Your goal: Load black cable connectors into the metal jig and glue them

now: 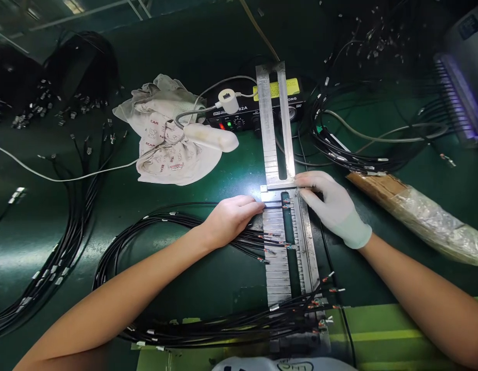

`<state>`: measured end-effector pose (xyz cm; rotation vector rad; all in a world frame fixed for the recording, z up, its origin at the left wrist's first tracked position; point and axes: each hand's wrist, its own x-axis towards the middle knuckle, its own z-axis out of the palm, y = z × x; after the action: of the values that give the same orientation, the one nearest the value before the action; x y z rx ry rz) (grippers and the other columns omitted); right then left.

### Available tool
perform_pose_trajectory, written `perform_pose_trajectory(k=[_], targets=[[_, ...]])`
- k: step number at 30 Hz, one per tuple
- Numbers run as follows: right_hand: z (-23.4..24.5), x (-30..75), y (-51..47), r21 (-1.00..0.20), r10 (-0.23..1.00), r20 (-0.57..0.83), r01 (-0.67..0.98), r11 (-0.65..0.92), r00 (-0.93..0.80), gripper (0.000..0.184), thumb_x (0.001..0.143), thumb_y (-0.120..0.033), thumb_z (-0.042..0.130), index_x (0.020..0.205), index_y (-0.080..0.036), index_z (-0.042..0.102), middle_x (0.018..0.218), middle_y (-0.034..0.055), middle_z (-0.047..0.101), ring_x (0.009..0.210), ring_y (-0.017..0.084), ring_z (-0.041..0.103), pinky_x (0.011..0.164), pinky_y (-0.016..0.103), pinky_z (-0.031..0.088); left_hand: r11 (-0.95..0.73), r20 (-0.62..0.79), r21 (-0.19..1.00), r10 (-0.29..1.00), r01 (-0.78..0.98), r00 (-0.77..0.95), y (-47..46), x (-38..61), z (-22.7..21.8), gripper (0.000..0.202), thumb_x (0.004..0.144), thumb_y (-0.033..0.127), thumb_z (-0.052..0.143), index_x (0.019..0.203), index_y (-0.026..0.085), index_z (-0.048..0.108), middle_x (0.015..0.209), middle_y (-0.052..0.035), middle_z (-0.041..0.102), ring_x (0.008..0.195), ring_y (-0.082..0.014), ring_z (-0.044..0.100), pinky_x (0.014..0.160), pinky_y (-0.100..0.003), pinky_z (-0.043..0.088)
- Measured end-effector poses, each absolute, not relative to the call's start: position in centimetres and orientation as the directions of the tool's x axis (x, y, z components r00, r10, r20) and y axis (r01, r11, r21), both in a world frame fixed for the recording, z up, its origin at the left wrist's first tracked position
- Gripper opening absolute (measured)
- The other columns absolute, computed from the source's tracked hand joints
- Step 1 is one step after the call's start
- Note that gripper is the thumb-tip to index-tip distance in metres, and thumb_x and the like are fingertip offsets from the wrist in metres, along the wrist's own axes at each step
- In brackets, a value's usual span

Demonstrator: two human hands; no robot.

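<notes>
A long slotted metal fixture lies lengthwise on the green bench. My bare left hand rests at its left edge, fingers curled over thin black cables whose stripped ends lie across the slots. My right hand, in a white glove, lies flat on the fixture's right rail, fingers stretched toward a metal crossbar. Several more cable ends lie lower across the fixture.
A gooseneck lamp sits over a crumpled cloth behind my left hand. A black control box stands behind the fixture. Cable bundles lie at left and back right. A wrapped brown package lies at right.
</notes>
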<state>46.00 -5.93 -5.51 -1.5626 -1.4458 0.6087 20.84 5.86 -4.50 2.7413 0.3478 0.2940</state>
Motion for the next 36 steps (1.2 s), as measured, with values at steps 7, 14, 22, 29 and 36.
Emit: perform_pose_trajectory(k=[7, 14, 22, 29, 36], targets=[[-5.4, 46.0, -6.0, -0.845, 0.960, 0.209, 0.529, 0.080, 0.188, 0.026, 0.094, -0.017, 0.055, 0.113, -0.029, 0.067, 0.121, 0.0013, 0.065, 0.119, 0.022, 0.059, 0.108, 0.045, 0.048, -0.888, 0.171, 0.413, 0.296, 0.205, 0.940, 5.9, 21.4, -4.4, 0.021, 0.102, 0.022, 0.044, 0.115, 0.017, 0.061, 0.094, -0.0044, 0.069, 0.084, -0.0131, 0.064, 0.077, -0.024, 0.052], [-5.3, 46.1, -6.0, -0.848, 0.962, 0.203, 0.523, 0.080, 0.182, 0.026, 0.094, -0.018, 0.055, 0.113, -0.030, 0.067, 0.121, 0.0011, 0.065, 0.119, 0.024, 0.059, 0.107, 0.048, 0.049, -0.912, 0.167, 0.327, 0.314, 0.248, 0.935, 5.4, 21.4, -5.1, 0.025, 0.102, 0.019, 0.039, 0.109, 0.017, 0.062, 0.086, -0.0047, 0.065, 0.077, -0.0134, 0.059, 0.069, -0.025, 0.049], [-5.4, 46.3, -5.8, -0.853, 0.962, 0.213, 0.513, 0.098, 0.172, 0.025, 0.093, -0.016, 0.055, 0.111, -0.029, 0.066, 0.121, 0.0011, 0.065, 0.118, 0.023, 0.059, 0.108, 0.047, 0.049, -0.930, 0.276, 0.127, 0.367, 0.345, 0.888, 3.3, 20.6, -4.8, 0.029, 0.097, 0.016, 0.049, 0.122, 0.024, 0.061, 0.111, -0.0108, 0.064, 0.099, -0.0237, 0.057, 0.083, -0.041, 0.045], [-5.5, 46.3, -5.8, -0.857, 0.960, 0.215, 0.505, 0.098, 0.179, 0.025, 0.093, -0.016, 0.056, 0.111, -0.029, 0.067, 0.121, 0.0011, 0.065, 0.119, 0.023, 0.060, 0.108, 0.046, 0.049, -0.908, 0.155, 0.029, 0.417, 0.418, 0.895, 1.4, 20.0, -4.9, 0.044, 0.095, 0.010, 0.049, 0.138, 0.017, 0.054, 0.091, -0.0082, 0.062, 0.083, -0.0221, 0.049, 0.074, -0.037, 0.035], [-5.6, 46.1, -6.1, -0.835, 0.947, 0.259, 0.537, 0.120, 0.191, 0.021, 0.094, -0.019, 0.055, 0.107, -0.027, 0.069, 0.118, 0.0028, 0.066, 0.115, 0.022, 0.061, 0.106, 0.042, 0.049, -0.898, 0.132, 0.053, 0.439, 0.436, 0.889, 1.0, 20.1, -5.0, 0.039, 0.100, 0.015, 0.041, 0.136, 0.019, 0.054, 0.094, -0.0071, 0.066, 0.084, -0.0209, 0.052, 0.071, -0.036, 0.033]])
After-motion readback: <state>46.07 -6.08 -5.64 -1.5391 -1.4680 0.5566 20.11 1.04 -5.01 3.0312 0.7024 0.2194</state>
